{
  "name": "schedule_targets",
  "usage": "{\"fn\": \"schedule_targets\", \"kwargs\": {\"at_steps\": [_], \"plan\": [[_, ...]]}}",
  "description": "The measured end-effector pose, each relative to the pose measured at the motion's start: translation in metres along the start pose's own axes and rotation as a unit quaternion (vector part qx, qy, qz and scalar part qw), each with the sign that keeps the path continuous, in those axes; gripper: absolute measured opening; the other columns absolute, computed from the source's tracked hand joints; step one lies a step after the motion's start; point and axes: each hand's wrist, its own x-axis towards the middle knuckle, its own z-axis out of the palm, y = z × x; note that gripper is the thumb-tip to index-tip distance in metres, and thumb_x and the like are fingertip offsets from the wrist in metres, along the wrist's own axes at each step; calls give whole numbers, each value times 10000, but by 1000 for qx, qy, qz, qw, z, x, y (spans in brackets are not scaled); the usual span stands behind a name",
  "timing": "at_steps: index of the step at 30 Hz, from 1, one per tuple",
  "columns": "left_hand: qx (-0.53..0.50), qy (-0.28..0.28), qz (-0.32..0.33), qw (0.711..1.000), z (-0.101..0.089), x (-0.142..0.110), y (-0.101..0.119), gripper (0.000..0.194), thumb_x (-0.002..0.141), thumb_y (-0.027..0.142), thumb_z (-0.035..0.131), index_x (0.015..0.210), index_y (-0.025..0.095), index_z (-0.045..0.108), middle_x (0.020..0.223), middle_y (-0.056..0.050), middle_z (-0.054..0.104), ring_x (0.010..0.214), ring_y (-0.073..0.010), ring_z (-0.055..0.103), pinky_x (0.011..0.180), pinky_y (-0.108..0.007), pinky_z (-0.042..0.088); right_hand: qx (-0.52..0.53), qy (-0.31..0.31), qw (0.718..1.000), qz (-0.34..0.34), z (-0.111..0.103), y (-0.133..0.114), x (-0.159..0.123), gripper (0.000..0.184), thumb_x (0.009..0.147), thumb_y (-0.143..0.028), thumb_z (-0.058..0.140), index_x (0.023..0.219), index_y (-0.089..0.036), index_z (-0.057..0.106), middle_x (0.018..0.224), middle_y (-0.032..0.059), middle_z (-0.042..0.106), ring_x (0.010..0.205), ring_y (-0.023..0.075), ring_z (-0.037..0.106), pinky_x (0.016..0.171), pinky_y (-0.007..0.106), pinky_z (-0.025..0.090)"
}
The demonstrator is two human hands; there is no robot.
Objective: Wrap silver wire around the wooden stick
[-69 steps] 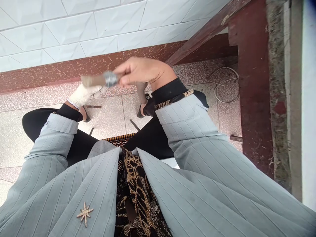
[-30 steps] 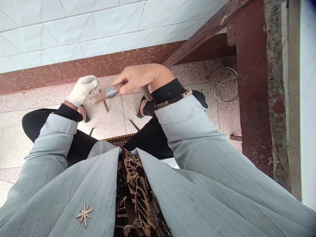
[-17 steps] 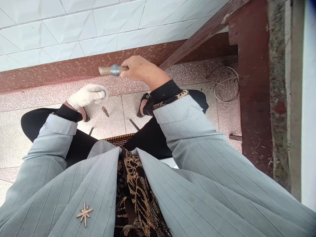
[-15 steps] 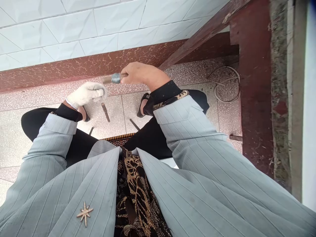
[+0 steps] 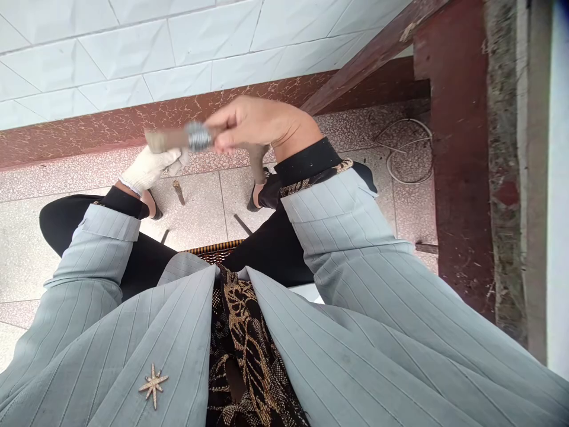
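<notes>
My bare right hand (image 5: 255, 121) pinches a brown stick (image 5: 164, 140) that has grey wire (image 5: 198, 136) wound around its middle. The stick lies level in front of me and is blurred by motion. A second brown piece (image 5: 258, 163) hangs down under that hand. My left hand (image 5: 151, 167), in a white glove, is closed just below the stick's left end; what it grips is hidden. A short rusty rod (image 5: 178, 191) hangs just beneath the glove, above the floor tiles.
I sit with my knees apart over a speckled tile floor (image 5: 200, 204). Thin metal rods (image 5: 242, 225) lie by my feet. A loop of pale wire (image 5: 406, 151) lies at the right, beside a dark red wooden post (image 5: 453, 166). A white tiled wall (image 5: 133, 53) stands ahead.
My right hand has swung the wire-wound stick down and to the left, close to the gloved left hand. The rusty rod under the glove has shifted and turned.
</notes>
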Motion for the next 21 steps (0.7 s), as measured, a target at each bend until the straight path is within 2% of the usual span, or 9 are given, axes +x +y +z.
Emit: {"fn": "schedule_targets", "kwargs": {"at_steps": [2, 4, 5, 7, 8, 9, 12, 16, 21], "plan": [[-2, -11, -12, 1000, 3, 0, 2, 299, 996, 396, 709, 824, 151, 702, 611, 11, 532, 494, -67, 452, 502, -213, 392, 129, 150, 976, -87, 1, 3, 1, 342, 932, -426, 774, 1055, -126, 666, 822, -14, 614, 649, 92, 491, 622, 221, 427], [-15, -44, -31, 998, 5, -1, 4, 325, 1002, 426, 699, 838, 145, 710, 564, 31, 488, 475, -65, 421, 501, -214, 392, 203, 257, 939, -103, 1, 3, 3, 362, 981, -504, 704, 1071, -172, 592, 866, -8, 594, 674, 104, 462, 623, 220, 421], [-22, -65, -36, 997, 5, -2, 5, 339, 991, 446, 712, 846, 139, 722, 542, 40, 468, 466, -63, 401, 493, -214, 379, 205, 295, 930, -77, 0, 3, 4, 300, 1011, -470, 659, 1068, -191, 565, 896, -1, 594, 700, 110, 458, 643, 221, 425], [-27, -104, -44, 993, 6, -3, 8, 364, 955, 480, 750, 858, 130, 748, 521, 44, 454, 462, -64, 373, 473, -221, 345, 131, 341, 930, 31, -3, 4, 6, 238, 1062, -424, 593, 1003, -203, 530, 953, 34, 619, 759, 117, 474, 685, 234, 439], [-27, -118, -48, 992, 6, -4, 10, 372, 936, 489, 770, 854, 126, 756, 522, 40, 457, 466, -65, 368, 466, -226, 330, 87, 322, 938, 98, -5, 4, 6, 217, 1063, -386, 598, 992, -189, 540, 988, 53, 634, 768, 113, 476, 700, 245, 448], [-27, -128, -51, 990, 6, -4, 11, 378, 920, 493, 784, 847, 123, 762, 529, 34, 461, 474, -67, 366, 461, -232, 318, 42, 342, 930, 129, -7, 5, 7, 190, 1074, -351, 574, 1034, -165, 570, 993, 68, 638, 756, 110, 464, 692, 254, 439], [-33, -152, -56, 986, 6, -6, 17, 395, 897, 497, 803, 819, 112, 765, 537, 27, 454, 484, -70, 360, 460, -244, 304, -122, 279, 928, 216, -9, 6, 8, 198, 1048, -279, 574, 1165, -138, 649, 1015, 83, 665, 777, 121, 475, 717, 277, 434], [-7, -144, -79, 986, 5, -8, 22, 333, 929, 438, 766, 804, 130, 767, 535, 10, 473, 488, -78, 389, 491, -255, 333, -355, 167, 878, 275, -3, 2, 10, 161, 979, -231, 613, 1042, -114, 705, 875, 62, 589, 738, 132, 442, 725, 322, 361], [20, -114, -76, 990, 3, -8, 21, 277, 936, 392, 755, 793, 154, 758, 534, 13, 462, 486, -78, 408, 510, -259, 367, -356, -100, 871, 325, 8, 0, 14, 80, 957, -132, 679, 913, -108, 742, 634, -21, 524, 642, 112, 454, 665, 301, 330]]}}
